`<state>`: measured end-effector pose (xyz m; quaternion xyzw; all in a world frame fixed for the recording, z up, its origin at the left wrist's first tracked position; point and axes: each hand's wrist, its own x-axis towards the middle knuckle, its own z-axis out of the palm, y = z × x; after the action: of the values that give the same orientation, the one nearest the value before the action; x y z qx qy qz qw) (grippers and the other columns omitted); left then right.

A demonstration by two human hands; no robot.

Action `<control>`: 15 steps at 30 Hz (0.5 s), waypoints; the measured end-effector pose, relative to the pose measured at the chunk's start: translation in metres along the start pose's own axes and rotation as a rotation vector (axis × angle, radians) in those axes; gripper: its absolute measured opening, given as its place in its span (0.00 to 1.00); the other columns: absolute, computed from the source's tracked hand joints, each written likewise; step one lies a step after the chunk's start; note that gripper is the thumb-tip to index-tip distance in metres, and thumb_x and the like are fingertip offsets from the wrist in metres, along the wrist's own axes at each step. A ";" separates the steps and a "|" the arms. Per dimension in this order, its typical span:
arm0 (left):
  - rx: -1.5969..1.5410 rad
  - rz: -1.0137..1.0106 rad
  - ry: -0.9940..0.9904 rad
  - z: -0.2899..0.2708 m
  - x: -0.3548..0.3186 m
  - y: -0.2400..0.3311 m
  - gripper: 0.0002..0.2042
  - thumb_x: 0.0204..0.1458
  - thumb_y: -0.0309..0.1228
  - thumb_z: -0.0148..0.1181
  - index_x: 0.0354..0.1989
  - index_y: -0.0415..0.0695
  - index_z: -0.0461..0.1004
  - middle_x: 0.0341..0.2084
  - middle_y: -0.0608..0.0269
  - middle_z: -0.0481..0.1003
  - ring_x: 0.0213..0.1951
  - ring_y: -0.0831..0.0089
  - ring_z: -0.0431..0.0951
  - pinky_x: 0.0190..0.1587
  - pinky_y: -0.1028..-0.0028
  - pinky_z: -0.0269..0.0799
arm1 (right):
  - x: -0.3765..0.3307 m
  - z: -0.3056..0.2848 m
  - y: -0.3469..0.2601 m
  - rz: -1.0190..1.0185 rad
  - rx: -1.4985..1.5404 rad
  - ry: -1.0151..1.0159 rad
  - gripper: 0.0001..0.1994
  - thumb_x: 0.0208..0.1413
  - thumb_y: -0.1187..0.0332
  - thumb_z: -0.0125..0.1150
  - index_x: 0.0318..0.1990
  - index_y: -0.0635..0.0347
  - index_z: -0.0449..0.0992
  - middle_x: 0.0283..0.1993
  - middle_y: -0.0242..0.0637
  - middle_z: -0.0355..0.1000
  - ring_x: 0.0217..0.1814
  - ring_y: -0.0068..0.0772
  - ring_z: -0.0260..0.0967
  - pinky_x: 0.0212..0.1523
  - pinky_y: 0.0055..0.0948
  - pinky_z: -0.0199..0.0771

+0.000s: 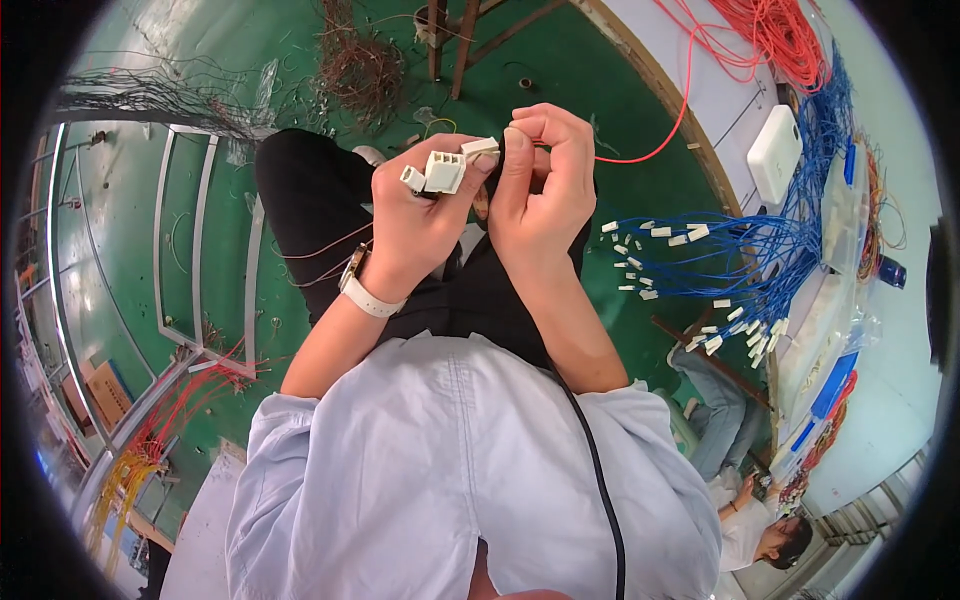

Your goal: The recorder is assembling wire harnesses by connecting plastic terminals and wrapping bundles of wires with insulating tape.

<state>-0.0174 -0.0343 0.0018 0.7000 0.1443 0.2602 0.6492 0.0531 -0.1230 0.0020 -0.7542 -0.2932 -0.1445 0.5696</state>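
My left hand (412,215) is closed around several white plastic connectors. Largest of them is a block-shaped wire connector (444,173) with open slots; a smaller connector (411,179) sticks out to its left. Another white connector (480,148) lies at the left thumb tip, close to my right fingers. My right hand (545,195) is closed in a pinch, thumb against the fingers. A red wire (640,160) runs from behind it to the right; what the fingertips grip is mostly hidden. Thin brown wires (330,248) hang beside my left wrist.
To the right, a table (715,120) carries a red wire coil (770,45), a white box-shaped device (775,155) and blue wires (800,240) with white connectors over its edge. Metal frames (205,240) stand left. A tangled wire heap (360,70) lies ahead. A person (750,530) sits lower right.
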 end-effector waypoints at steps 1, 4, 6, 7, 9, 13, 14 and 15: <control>-0.001 0.017 -0.002 0.000 0.000 0.000 0.05 0.55 0.24 0.59 0.35 0.33 0.75 0.19 0.66 0.75 0.21 0.83 0.75 0.23 0.82 0.69 | -0.001 -0.001 0.001 -0.044 -0.004 0.005 0.03 0.57 0.77 0.56 0.36 0.65 0.68 0.40 0.42 0.70 0.29 0.25 0.70 0.21 0.20 0.73; -0.011 0.018 -0.008 -0.001 0.001 0.003 0.05 0.55 0.24 0.59 0.36 0.33 0.76 0.19 0.66 0.75 0.22 0.83 0.75 0.23 0.82 0.69 | -0.004 -0.003 0.000 -0.059 0.002 -0.017 0.03 0.58 0.76 0.54 0.37 0.66 0.69 0.42 0.43 0.69 0.29 0.21 0.69 0.22 0.17 0.71; -0.022 0.003 -0.015 -0.001 0.002 0.003 0.05 0.55 0.24 0.59 0.36 0.34 0.76 0.19 0.66 0.76 0.22 0.83 0.75 0.23 0.82 0.69 | -0.005 -0.004 0.000 -0.031 0.011 -0.044 0.02 0.59 0.76 0.54 0.37 0.66 0.69 0.42 0.43 0.69 0.29 0.21 0.69 0.22 0.18 0.71; -0.016 0.018 -0.033 -0.002 0.002 0.002 0.05 0.54 0.24 0.59 0.36 0.34 0.76 0.20 0.66 0.76 0.22 0.83 0.75 0.23 0.82 0.69 | -0.003 -0.003 -0.001 -0.045 0.021 -0.024 0.03 0.57 0.77 0.55 0.36 0.66 0.68 0.40 0.43 0.70 0.28 0.25 0.70 0.20 0.19 0.72; -0.011 0.033 -0.050 -0.002 0.002 0.001 0.05 0.54 0.23 0.59 0.35 0.34 0.76 0.21 0.66 0.76 0.22 0.83 0.75 0.23 0.82 0.69 | -0.002 -0.004 -0.002 -0.059 0.031 -0.005 0.04 0.55 0.78 0.57 0.35 0.66 0.67 0.37 0.43 0.70 0.27 0.28 0.70 0.18 0.21 0.72; 0.055 0.109 -0.092 -0.006 0.004 0.000 0.05 0.52 0.22 0.61 0.36 0.36 0.76 0.23 0.65 0.77 0.22 0.80 0.76 0.24 0.81 0.69 | -0.002 -0.009 -0.003 -0.018 0.066 -0.037 0.03 0.60 0.76 0.53 0.37 0.67 0.68 0.44 0.44 0.70 0.27 0.19 0.71 0.25 0.17 0.71; 0.093 0.138 -0.132 -0.008 0.006 0.000 0.05 0.51 0.22 0.61 0.36 0.37 0.76 0.23 0.65 0.77 0.22 0.79 0.77 0.24 0.80 0.70 | -0.002 -0.009 -0.003 -0.015 0.083 -0.031 0.03 0.60 0.76 0.53 0.37 0.67 0.68 0.44 0.44 0.70 0.27 0.18 0.71 0.25 0.16 0.70; 0.092 0.139 -0.131 -0.008 0.006 0.003 0.05 0.51 0.22 0.61 0.36 0.37 0.76 0.23 0.65 0.77 0.22 0.79 0.77 0.24 0.80 0.70 | -0.002 -0.010 -0.004 -0.016 0.082 -0.031 0.03 0.60 0.76 0.53 0.37 0.67 0.68 0.44 0.44 0.70 0.27 0.18 0.71 0.25 0.16 0.70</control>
<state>-0.0175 -0.0246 0.0061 0.7529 0.0643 0.2514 0.6048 0.0500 -0.1322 0.0072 -0.7299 -0.3137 -0.1251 0.5943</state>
